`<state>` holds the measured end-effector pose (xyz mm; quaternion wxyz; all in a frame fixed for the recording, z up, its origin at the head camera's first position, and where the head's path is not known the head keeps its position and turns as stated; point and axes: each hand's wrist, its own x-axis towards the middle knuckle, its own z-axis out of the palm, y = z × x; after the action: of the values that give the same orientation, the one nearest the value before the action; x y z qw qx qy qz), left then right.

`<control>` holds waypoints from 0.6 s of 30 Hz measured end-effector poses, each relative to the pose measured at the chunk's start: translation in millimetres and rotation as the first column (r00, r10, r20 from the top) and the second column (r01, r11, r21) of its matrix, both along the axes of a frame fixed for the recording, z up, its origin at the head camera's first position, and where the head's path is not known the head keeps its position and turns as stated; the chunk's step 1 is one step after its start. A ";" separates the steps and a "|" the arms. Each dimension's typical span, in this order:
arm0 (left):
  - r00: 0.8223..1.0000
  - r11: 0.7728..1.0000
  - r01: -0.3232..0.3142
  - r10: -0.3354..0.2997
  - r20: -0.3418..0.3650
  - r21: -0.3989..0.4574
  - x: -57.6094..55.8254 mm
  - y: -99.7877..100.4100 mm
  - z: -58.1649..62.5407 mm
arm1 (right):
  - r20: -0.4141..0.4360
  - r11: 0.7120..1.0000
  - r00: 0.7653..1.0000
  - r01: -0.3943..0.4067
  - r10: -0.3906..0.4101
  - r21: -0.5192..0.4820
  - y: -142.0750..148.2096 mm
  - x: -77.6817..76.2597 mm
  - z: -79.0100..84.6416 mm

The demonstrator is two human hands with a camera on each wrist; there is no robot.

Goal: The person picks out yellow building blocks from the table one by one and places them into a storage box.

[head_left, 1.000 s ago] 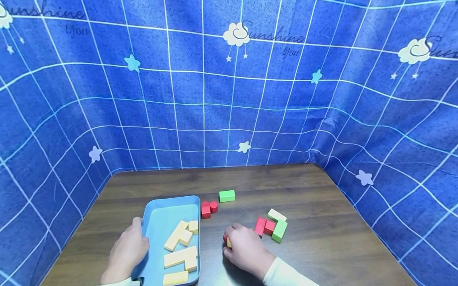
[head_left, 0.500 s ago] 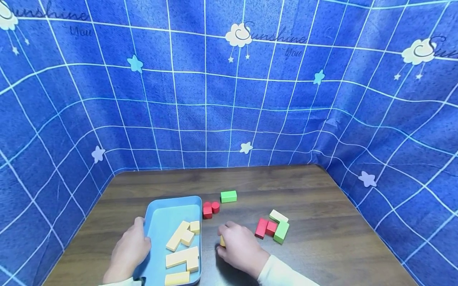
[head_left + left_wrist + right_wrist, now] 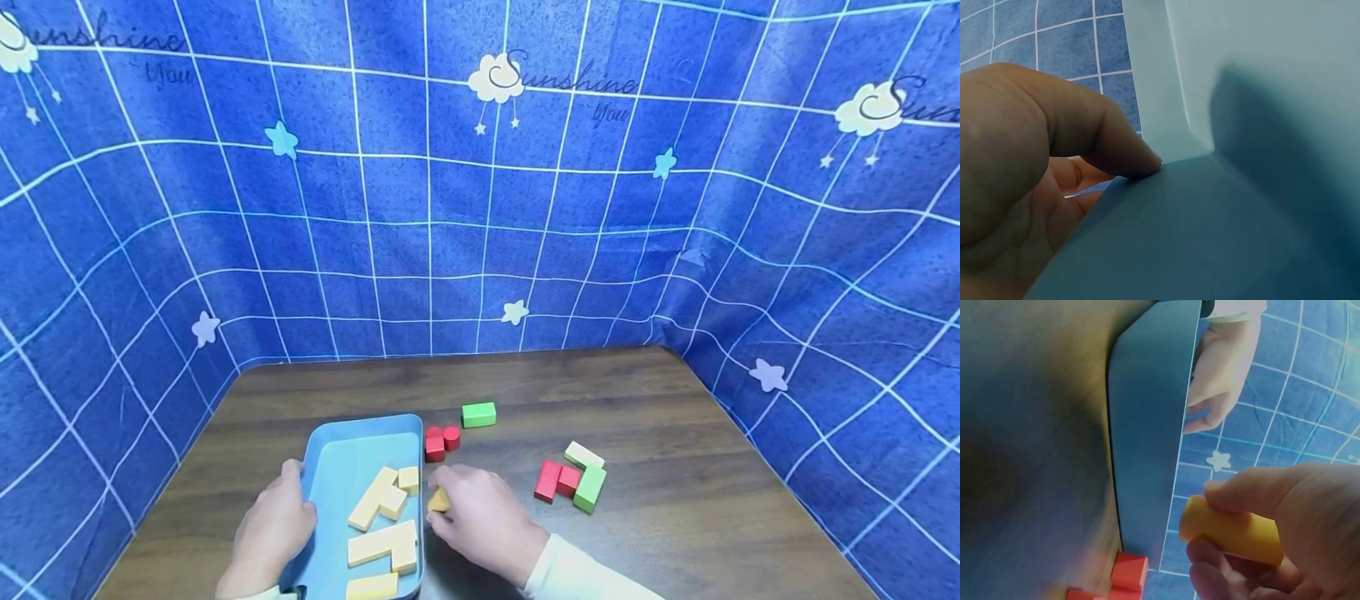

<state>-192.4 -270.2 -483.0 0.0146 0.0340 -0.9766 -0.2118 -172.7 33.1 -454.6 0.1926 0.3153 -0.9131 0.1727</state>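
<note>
My left hand [image 3: 272,525] pinches the left side wall of a blue tray [image 3: 337,458], thumb on the inner face, as the left wrist view shows. Several pale yellow wooden blocks [image 3: 371,504] lie along the tray's right half. A yellow cylinder block [image 3: 1232,531] is gripped between the thumb and fingers of my right hand [image 3: 483,517], just outside the tray's right wall. In the right wrist view the cylinder appears higher than the tray's rim.
Red blocks [image 3: 435,448] stand against the tray's right side, with a green block [image 3: 478,414] behind them. Further right, two red blocks [image 3: 548,482], a green block [image 3: 589,487] and a pale block [image 3: 583,455] sit together. A blue patterned curtain [image 3: 480,208] surrounds the wooden table [image 3: 637,400].
My right hand has moved left toward the tray with the yellow cylinder block. A bit of red beside its fingers one second ago no longer shows. The left hand stays on the tray.
</note>
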 end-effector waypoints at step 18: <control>0.999 1.000 0.016 -0.016 -0.038 -0.002 -0.3 -1.9 -1.9 | -0.020 0.989 0.989 -0.146 0.146 0.014 -16.4 12.3 -0.1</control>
<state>-192.8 -272.1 -484.9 0.0317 0.0221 -0.9765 -0.2119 -160.4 16.7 -454.7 0.1870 0.3844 -0.8865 0.1773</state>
